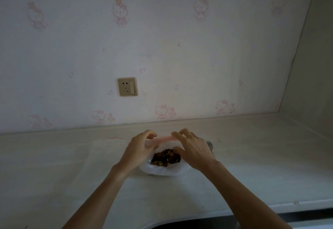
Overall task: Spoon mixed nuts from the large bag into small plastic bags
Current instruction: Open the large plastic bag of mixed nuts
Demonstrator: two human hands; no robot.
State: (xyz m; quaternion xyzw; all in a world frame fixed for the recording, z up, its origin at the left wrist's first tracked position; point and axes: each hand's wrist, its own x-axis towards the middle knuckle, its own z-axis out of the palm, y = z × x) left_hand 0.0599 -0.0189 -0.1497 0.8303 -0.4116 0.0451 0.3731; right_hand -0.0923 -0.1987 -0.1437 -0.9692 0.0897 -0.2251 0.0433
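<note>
Nuts (165, 157) sit in a dark heap inside a clear plastic bag (163, 169) that rests near the middle of the pale countertop (72, 174), not far from the papered wall (162, 39). From my feed I read things from biggest down: the wall with its faded cartoon-cat print, the counter, then the bag, then both hands working at its mouth. My left hand (138, 147) has its fingers curled onto the pink strip (164, 139) along the bag's top edge — pinching it, as far as I can see. My right hand (191, 149) pinches the strip's other end, thumb low by the nuts. A beige socket plate (127, 86) sits on the wall above, and a thin red thread (115, 138) lies left of the bag.
</note>
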